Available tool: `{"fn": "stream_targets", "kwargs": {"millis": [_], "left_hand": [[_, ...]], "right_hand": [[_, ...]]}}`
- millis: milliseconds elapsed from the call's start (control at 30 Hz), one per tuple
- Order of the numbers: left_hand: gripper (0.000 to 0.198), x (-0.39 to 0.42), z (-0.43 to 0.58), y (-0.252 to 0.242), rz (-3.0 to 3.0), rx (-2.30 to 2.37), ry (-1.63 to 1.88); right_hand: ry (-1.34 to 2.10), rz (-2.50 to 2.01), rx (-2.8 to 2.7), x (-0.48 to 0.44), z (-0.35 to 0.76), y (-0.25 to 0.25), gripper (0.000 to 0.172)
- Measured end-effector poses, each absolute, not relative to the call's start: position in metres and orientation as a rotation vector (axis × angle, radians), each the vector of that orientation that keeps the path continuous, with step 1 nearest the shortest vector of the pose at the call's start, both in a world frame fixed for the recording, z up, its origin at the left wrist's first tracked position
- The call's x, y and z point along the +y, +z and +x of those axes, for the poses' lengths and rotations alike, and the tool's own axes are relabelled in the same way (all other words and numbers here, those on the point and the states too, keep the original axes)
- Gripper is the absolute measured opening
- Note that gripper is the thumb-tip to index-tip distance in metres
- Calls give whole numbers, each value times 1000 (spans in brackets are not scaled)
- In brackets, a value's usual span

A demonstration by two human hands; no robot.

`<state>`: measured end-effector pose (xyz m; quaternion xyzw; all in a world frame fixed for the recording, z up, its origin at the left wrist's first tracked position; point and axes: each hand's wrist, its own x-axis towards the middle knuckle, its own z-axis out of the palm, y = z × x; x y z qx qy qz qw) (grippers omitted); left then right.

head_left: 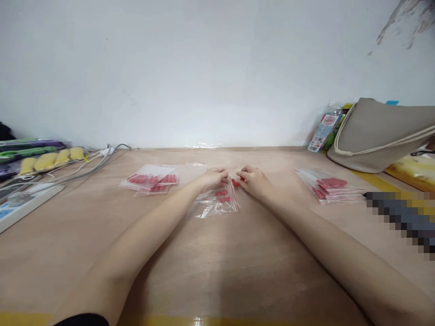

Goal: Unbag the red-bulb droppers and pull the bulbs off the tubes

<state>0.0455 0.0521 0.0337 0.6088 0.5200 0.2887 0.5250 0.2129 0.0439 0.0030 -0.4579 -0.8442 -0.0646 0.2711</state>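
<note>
My left hand (215,178) rests on the top edge of a clear plastic bag (217,201) that lies on the wooden table (210,262) and holds a few small red pieces. Its fingers are curled onto the bag's mouth. My right hand (253,180) is just right of it, fingers pinched on a small red piece (235,182) at the bag's opening. The two hands almost touch.
A pile of clear bags with red pieces (151,180) lies to the left, another pile (328,186) to the right. A beige bag (380,136) and a small packet (322,131) stand back right. Cables (91,165), a power strip (23,203) and yellow items (50,159) lie far left.
</note>
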Motion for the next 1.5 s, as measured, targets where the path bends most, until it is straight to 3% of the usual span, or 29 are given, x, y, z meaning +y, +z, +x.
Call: {"fn": "stream_targets", "kwargs": {"millis": [167, 333, 433, 533, 633, 767, 833, 1100, 1167, 1300, 1500], "left_hand": [[19, 64, 55, 28, 1462, 1233, 660], [71, 62, 51, 29, 1575, 1208, 581], [94, 61, 54, 32, 1761, 1217, 452], [103, 63, 61, 32, 2018, 1272, 342], [92, 69, 67, 30, 2086, 1274, 344], [50, 78, 69, 23, 2028, 1158, 384], [41, 81, 69, 20, 2021, 1144, 397], [41, 75, 62, 24, 2164, 1173, 513], [39, 65, 53, 28, 2234, 1190, 606], [32, 28, 19, 28, 2362, 1166, 702], [44, -22, -21, 8, 2552, 1092, 613]], "right_hand": [[-39, -1337, -2223, 46, 232, 14, 35], [233, -1580, -2254, 42, 274, 18, 73], [400, -1551, -2282, 41, 287, 10, 78], [486, -1487, -2286, 43, 286, 2, 79], [461, -1452, -2286, 48, 279, -1, 75], [343, -1369, -2342, 57, 271, -2, 49], [321, -1349, -2326, 61, 269, -4, 39], [244, -1341, -2019, 54, 265, -15, 41], [198, -1271, -1954, 44, 260, -12, 34], [330, -1058, -2089, 22, 242, -5, 15], [279, -985, -2339, 8, 213, -3, 18]]}}
